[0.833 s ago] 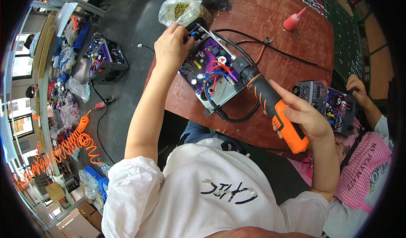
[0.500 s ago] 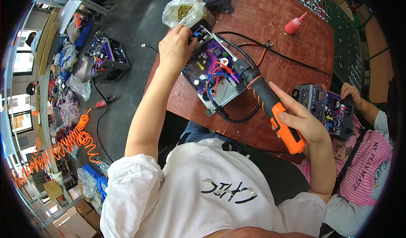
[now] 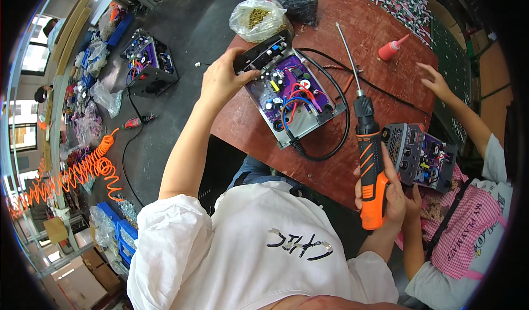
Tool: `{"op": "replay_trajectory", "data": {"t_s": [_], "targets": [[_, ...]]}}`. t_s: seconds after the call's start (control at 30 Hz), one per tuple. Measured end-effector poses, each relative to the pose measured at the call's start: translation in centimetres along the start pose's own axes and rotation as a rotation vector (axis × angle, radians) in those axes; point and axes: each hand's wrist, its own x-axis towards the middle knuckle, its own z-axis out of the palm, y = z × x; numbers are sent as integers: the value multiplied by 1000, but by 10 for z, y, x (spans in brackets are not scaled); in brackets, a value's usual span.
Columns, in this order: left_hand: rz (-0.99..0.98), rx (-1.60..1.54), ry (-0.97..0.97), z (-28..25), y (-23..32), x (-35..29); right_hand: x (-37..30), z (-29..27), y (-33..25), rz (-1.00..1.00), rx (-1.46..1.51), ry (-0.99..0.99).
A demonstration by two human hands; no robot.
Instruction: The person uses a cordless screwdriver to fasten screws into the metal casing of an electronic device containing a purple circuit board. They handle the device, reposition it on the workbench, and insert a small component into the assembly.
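My left hand (image 3: 225,78) grips the dark front panel (image 3: 248,62) of an open electronic unit, thumb inside and fingers outside. The unit's purple circuit board (image 3: 286,81) carries capacitors and red and blue wires, and sits in a silver metal tray (image 3: 314,124). A black cable (image 3: 325,157) loops out of its near side. Wrapped around the orange and black electric screwdriver (image 3: 368,150) is my right hand (image 3: 390,191). The long bit points away from me, over the table to the right of the unit and apart from it.
Past the unit stand a bag of brass-coloured screws (image 3: 259,20) and a black plastic bag (image 3: 297,1). A red squeeze bottle (image 3: 392,49) and pliers (image 3: 350,78) lie on the red table (image 3: 242,128). At right, a co-worker's hands (image 3: 435,84) are near another unit (image 3: 413,150).
My right hand has drawn the screwdriver back from the panel, toward me, and its bit has swung right. The co-worker's far hand has left the other unit and reaches over the table.
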Motion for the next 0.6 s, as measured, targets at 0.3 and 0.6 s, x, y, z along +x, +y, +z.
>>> {"op": "replay_trajectory", "data": {"t_s": [0.3, 0.6], "targets": [[54, -50, -24, 3, -6, 2, 5, 15, 22, -1, 113, -12], [122, -39, 55, 2, -5, -5, 3, 23, 30, 6, 133, -2]]}}
